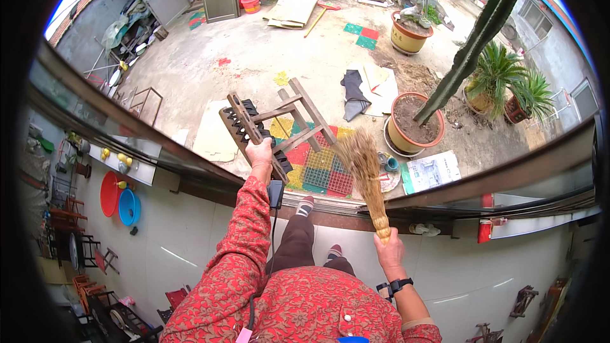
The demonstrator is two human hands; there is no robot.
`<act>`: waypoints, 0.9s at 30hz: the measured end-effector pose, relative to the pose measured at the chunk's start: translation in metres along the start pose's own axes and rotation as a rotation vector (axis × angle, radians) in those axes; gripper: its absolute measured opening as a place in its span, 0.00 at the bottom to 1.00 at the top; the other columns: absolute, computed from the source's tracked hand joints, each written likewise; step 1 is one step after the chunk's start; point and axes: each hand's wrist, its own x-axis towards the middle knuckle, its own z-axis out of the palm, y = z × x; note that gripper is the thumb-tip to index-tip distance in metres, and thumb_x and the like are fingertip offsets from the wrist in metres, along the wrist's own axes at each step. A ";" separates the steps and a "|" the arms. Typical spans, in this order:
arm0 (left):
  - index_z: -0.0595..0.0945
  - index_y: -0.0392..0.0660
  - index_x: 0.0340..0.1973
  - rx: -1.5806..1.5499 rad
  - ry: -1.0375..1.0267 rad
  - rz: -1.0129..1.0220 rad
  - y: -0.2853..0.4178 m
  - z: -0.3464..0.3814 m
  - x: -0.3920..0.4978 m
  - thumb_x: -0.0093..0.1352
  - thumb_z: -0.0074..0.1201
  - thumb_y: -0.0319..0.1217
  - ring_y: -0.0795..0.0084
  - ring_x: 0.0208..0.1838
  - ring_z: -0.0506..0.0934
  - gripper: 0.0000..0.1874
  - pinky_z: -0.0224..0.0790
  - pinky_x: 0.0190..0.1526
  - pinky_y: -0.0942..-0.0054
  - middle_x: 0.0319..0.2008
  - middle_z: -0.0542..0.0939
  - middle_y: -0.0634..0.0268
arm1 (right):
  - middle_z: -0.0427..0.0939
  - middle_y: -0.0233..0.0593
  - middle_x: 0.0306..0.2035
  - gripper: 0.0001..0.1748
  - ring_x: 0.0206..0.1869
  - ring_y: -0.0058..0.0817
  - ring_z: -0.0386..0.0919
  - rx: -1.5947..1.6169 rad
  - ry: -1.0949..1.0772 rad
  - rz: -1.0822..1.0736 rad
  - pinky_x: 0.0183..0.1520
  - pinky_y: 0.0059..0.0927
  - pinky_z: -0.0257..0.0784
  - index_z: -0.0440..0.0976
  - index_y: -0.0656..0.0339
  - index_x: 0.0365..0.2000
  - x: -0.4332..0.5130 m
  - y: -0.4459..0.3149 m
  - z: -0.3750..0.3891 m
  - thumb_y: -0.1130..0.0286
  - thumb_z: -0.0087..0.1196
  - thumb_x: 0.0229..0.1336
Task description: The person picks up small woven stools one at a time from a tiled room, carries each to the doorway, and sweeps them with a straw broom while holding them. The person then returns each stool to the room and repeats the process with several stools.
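My left hand (260, 153) grips one seat rail of a wooden folding stool (244, 115), held out through the doorway. Black strapping is laced across its seat, and its legs stretch out to the right. In my right hand (390, 250) is the bound handle of a straw hand broom (364, 166). The broom's bristles fan out beside the stool's leg ends; whether they touch cannot be made out. Below both lie red, yellow and green plastic grid mats (329, 174).
A door track (329, 202) crosses just ahead of my feet. Outside stand a potted cactus (452, 76), a paper sheet (431, 171), dark cloth (355, 95) and cardboard (214, 136). Red (109, 194) and blue basins (128, 207) are on the indoor floor at left.
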 end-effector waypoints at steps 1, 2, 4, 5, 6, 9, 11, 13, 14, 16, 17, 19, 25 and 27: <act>0.81 0.40 0.38 -0.003 -0.016 -0.001 -0.013 -0.003 0.010 0.58 0.63 0.26 0.77 0.30 0.75 0.12 0.70 0.34 0.72 0.30 0.80 0.70 | 0.82 0.55 0.30 0.24 0.35 0.58 0.81 0.053 0.057 -0.052 0.37 0.55 0.75 0.71 0.59 0.41 0.007 -0.015 0.015 0.54 0.67 0.54; 0.80 0.40 0.38 -0.008 -0.035 -0.002 -0.024 -0.003 0.020 0.58 0.63 0.26 0.77 0.30 0.75 0.12 0.70 0.33 0.72 0.30 0.79 0.70 | 0.81 0.54 0.28 0.23 0.33 0.58 0.81 0.123 0.115 -0.120 0.36 0.54 0.75 0.71 0.59 0.41 0.016 -0.031 0.030 0.55 0.66 0.54; 0.80 0.39 0.37 -0.008 -0.077 -0.018 -0.046 -0.006 0.039 0.58 0.62 0.27 0.77 0.29 0.74 0.12 0.70 0.33 0.72 0.29 0.79 0.70 | 0.81 0.54 0.28 0.24 0.34 0.57 0.81 0.243 0.104 -0.157 0.36 0.53 0.75 0.71 0.59 0.42 0.039 -0.061 0.056 0.55 0.66 0.54; 0.81 0.39 0.37 -0.020 -0.094 0.006 -0.055 -0.008 0.046 0.58 0.62 0.26 0.77 0.29 0.74 0.12 0.70 0.34 0.73 0.29 0.79 0.70 | 0.81 0.55 0.28 0.24 0.35 0.56 0.81 0.305 0.092 -0.173 0.36 0.53 0.75 0.71 0.59 0.42 0.045 -0.074 0.070 0.55 0.66 0.54; 0.81 0.39 0.37 -0.003 -0.091 -0.013 -0.062 -0.010 0.053 0.58 0.62 0.26 0.77 0.29 0.74 0.12 0.70 0.34 0.73 0.28 0.79 0.70 | 0.81 0.55 0.29 0.24 0.35 0.56 0.82 0.372 0.100 -0.211 0.36 0.52 0.75 0.71 0.59 0.42 0.054 -0.088 0.085 0.54 0.66 0.55; 0.81 0.39 0.38 0.042 -0.109 0.009 -0.079 -0.011 0.073 0.58 0.62 0.26 0.77 0.30 0.74 0.12 0.70 0.34 0.73 0.29 0.79 0.70 | 0.82 0.56 0.30 0.24 0.37 0.56 0.82 0.319 -0.052 -0.256 0.38 0.53 0.76 0.71 0.59 0.42 0.078 -0.097 0.120 0.53 0.65 0.55; 0.81 0.39 0.38 0.041 -0.110 0.017 -0.088 -0.010 0.084 0.58 0.62 0.26 0.77 0.30 0.74 0.12 0.70 0.35 0.73 0.29 0.79 0.70 | 0.82 0.57 0.31 0.25 0.38 0.57 0.82 0.172 -0.127 -0.171 0.40 0.54 0.76 0.72 0.60 0.42 0.088 -0.083 0.136 0.51 0.65 0.55; 0.81 0.39 0.38 -0.006 -0.097 0.008 -0.100 -0.012 0.092 0.58 0.61 0.26 0.77 0.30 0.74 0.12 0.70 0.35 0.72 0.29 0.79 0.70 | 0.82 0.57 0.33 0.27 0.39 0.58 0.82 -0.031 -0.126 0.023 0.41 0.56 0.76 0.71 0.60 0.43 0.088 -0.057 0.147 0.49 0.65 0.55; 0.81 0.39 0.38 0.038 -0.081 0.015 -0.104 -0.013 0.099 0.58 0.61 0.27 0.77 0.30 0.74 0.13 0.70 0.35 0.72 0.30 0.79 0.71 | 0.82 0.58 0.34 0.28 0.40 0.59 0.82 0.008 -0.003 0.096 0.42 0.57 0.76 0.71 0.60 0.43 0.091 -0.047 0.152 0.48 0.65 0.55; 0.81 0.38 0.39 0.025 -0.068 0.030 -0.112 -0.014 0.111 0.58 0.62 0.27 0.78 0.30 0.73 0.13 0.69 0.34 0.73 0.30 0.79 0.71 | 0.81 0.63 0.36 0.31 0.42 0.63 0.80 0.032 0.164 0.287 0.44 0.59 0.75 0.71 0.63 0.43 0.098 -0.028 0.154 0.46 0.64 0.55; 0.81 0.39 0.39 0.051 -0.048 0.009 -0.115 -0.016 0.117 0.58 0.62 0.27 0.78 0.30 0.73 0.14 0.69 0.34 0.73 0.30 0.79 0.71 | 0.82 0.56 0.31 0.27 0.32 0.54 0.83 0.030 0.282 0.250 0.36 0.52 0.77 0.71 0.65 0.41 0.102 -0.022 0.155 0.50 0.64 0.57; 0.81 0.39 0.39 -0.010 -0.061 0.040 -0.117 -0.018 0.127 0.58 0.63 0.27 0.79 0.30 0.72 0.13 0.68 0.34 0.74 0.30 0.78 0.72 | 0.80 0.43 0.25 0.22 0.21 0.35 0.80 0.565 0.194 0.282 0.24 0.39 0.75 0.73 0.64 0.38 0.118 -0.018 0.150 0.54 0.64 0.60; 0.80 0.47 0.32 -0.057 -0.147 -0.109 -0.078 -0.039 0.132 0.59 0.65 0.27 0.81 0.27 0.70 0.09 0.64 0.31 0.75 0.26 0.75 0.76 | 0.76 0.32 0.21 0.21 0.16 0.20 0.74 0.887 -0.118 0.223 0.19 0.24 0.69 0.76 0.62 0.38 0.197 -0.071 0.118 0.53 0.64 0.61; 0.79 0.48 0.30 -0.074 -0.207 -0.121 -0.061 -0.056 0.124 0.60 0.66 0.27 0.81 0.27 0.71 0.08 0.63 0.31 0.76 0.26 0.75 0.77 | 0.76 0.32 0.21 0.23 0.17 0.20 0.73 0.961 -0.157 0.251 0.18 0.23 0.69 0.76 0.62 0.39 0.224 -0.088 0.108 0.49 0.63 0.62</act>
